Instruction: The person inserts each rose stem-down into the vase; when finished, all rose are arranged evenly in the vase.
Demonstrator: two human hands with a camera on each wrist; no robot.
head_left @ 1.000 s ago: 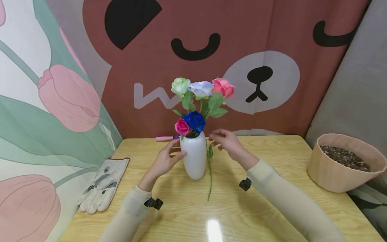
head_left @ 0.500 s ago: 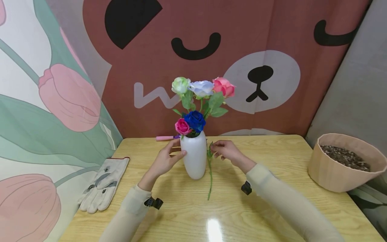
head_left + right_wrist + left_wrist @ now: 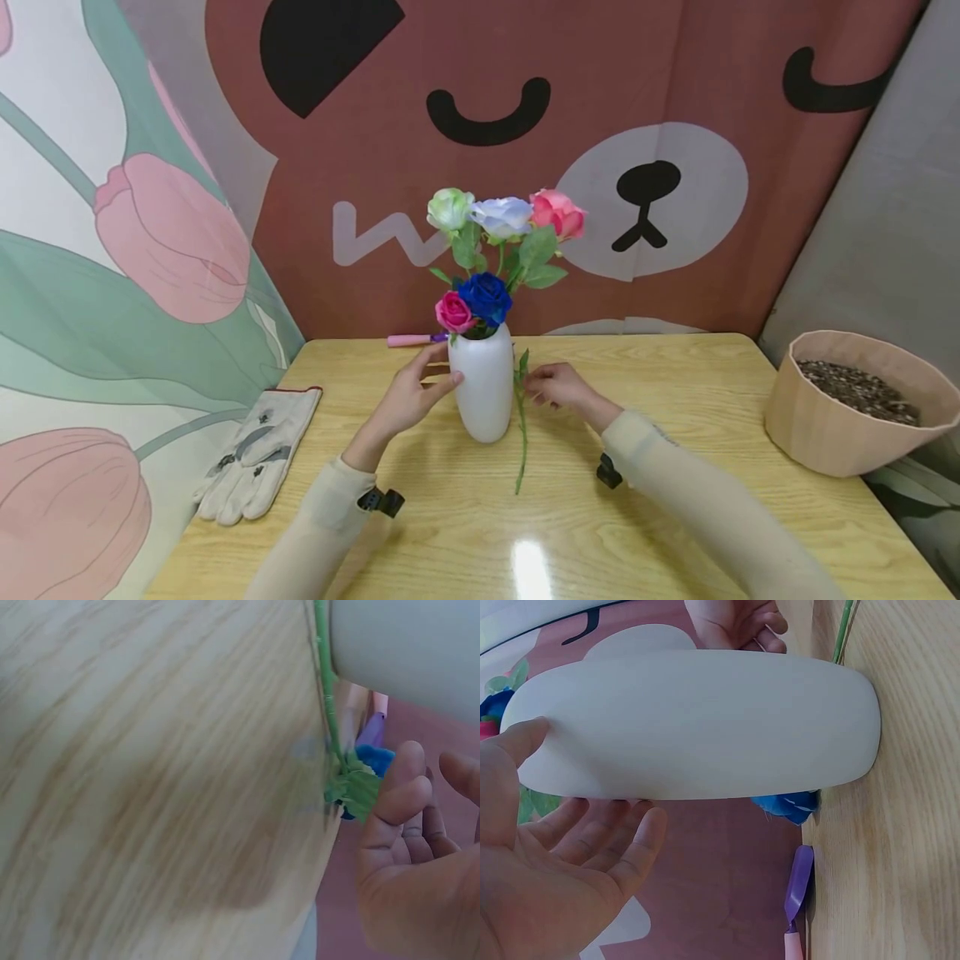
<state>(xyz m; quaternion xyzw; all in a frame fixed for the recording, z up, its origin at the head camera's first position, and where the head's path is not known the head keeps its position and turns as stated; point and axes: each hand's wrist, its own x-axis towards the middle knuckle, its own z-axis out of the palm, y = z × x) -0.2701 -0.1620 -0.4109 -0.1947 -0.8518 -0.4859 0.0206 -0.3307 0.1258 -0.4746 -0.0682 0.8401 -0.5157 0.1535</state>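
Wooden table [image 3: 465, 533] fills the near ground, and both sleeved arms reach across it toward the middle. One loose green stem [image 3: 521, 433] lies flat on the wood just to the right of the vase, its leafy upper end near the vase's shoulder; no bloom shows on it, though the right wrist view shows something blue beside the leaves that I cannot make out. The right hand [image 3: 557, 387] sits at that leafy end with fingers loosely bent and slightly apart; the wrist view shows the fingertips [image 3: 405, 776] just beside the leaves, not plainly pinching them. The left hand [image 3: 411, 395] steadies the white vase [image 3: 486, 385], thumb laid along its side and the other fingers spread behind it, as the left wrist view confirms.

Judging by how things lie, the arranging looks mostly done: five flowers already stand in the vase, and only the one stem on the table remains outside it.

Counted: one vase; five blooms, a magenta rose [image 3: 453, 312] and a dark blue rose [image 3: 485, 297] low at the mouth, then a pale green rose [image 3: 450, 208], a pale blue rose [image 3: 501, 217] and a pink rose [image 3: 558, 213] higher up. To the left lies one pair of work gloves [image 3: 255, 454]; to the right, one tan tub [image 3: 825, 433] of dark grit. Behind the vase, at the far table edge, rests one pink-handled tool [image 3: 411, 340].
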